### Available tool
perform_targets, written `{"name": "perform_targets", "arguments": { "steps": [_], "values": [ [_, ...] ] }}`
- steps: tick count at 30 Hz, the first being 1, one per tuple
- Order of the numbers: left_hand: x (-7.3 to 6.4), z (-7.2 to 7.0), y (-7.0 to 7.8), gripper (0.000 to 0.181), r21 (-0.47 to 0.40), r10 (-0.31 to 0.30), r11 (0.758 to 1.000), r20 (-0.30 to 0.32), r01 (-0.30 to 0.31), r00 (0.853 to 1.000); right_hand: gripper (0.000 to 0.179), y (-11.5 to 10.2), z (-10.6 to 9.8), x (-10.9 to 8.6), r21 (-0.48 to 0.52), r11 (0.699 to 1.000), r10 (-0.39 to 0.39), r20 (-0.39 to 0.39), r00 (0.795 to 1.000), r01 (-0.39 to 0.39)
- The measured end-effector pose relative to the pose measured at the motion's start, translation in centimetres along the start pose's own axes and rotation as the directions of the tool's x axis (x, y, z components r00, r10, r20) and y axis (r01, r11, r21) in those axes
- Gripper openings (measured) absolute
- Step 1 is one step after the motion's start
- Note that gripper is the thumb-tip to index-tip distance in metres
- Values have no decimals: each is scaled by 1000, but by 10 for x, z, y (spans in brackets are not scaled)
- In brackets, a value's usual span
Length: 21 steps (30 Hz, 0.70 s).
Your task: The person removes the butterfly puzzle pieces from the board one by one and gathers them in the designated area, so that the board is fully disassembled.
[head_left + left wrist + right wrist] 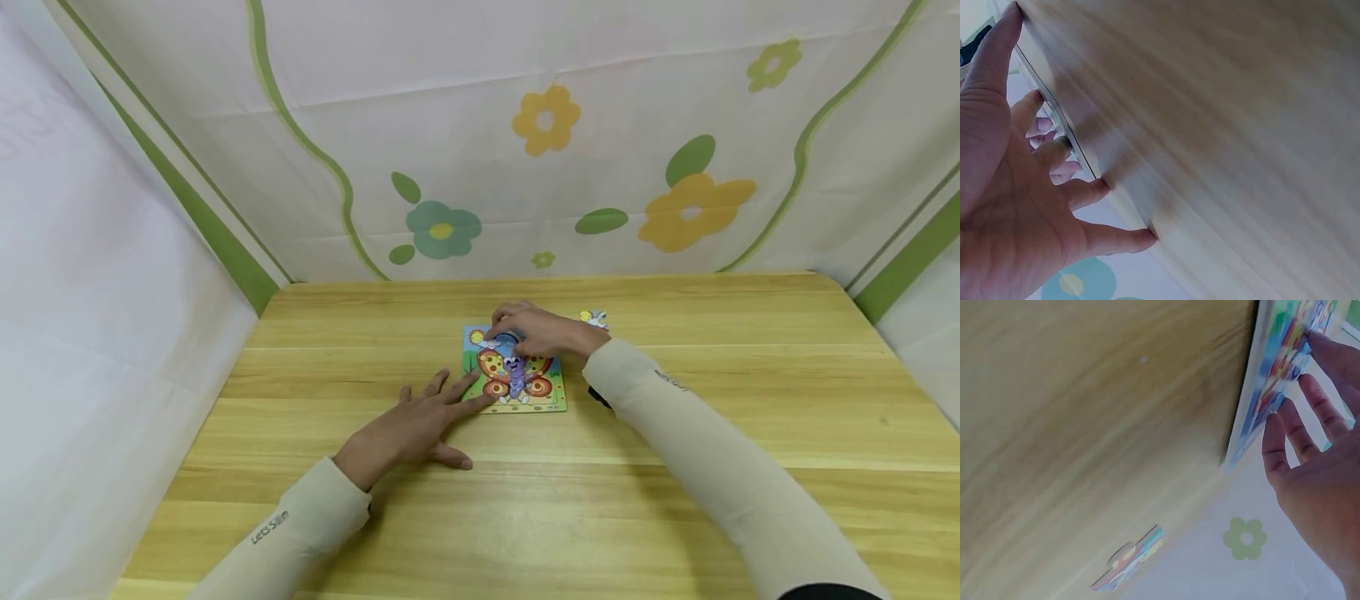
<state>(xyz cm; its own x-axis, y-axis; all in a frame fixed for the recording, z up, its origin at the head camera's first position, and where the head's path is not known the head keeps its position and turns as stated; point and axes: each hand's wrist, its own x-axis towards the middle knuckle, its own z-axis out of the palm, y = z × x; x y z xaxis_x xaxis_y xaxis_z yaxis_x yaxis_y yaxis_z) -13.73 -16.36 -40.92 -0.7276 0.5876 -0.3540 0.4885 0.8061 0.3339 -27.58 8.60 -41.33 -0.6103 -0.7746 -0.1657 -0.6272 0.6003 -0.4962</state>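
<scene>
A butterfly jigsaw puzzle [516, 387] lies flat on the wooden table, its purple-bodied butterfly showing orange wings. My left hand [420, 425] is spread at the puzzle's left side, two fingers over its edge and the others on the table. In the left wrist view, fingertips [1147, 236] rest on the wood. My right hand [536, 327] reaches over the top of the puzzle. Its thumb and fingers bend around a blue puzzle piece [508, 337] near the sun picture. In the right wrist view, the right hand [1316, 437] has its fingertips right at the puzzle's surface.
A loose puzzle piece [594, 319] with yellow and blue print lies beyond the right wrist, toward the table's back. The wooden table [600, 517] meets a white curtain [480, 167] with flower prints behind it. Another curtain stands at the left.
</scene>
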Motion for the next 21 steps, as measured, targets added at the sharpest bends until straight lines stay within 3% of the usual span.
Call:
{"name": "perform_targets", "arguments": {
  "steps": [21],
  "values": [
    [0,2,-2,92,2,3,1000,-6,-3,1000,43,-3,1,1,19,1000,12,-12,1000,-12]
  ]
}}
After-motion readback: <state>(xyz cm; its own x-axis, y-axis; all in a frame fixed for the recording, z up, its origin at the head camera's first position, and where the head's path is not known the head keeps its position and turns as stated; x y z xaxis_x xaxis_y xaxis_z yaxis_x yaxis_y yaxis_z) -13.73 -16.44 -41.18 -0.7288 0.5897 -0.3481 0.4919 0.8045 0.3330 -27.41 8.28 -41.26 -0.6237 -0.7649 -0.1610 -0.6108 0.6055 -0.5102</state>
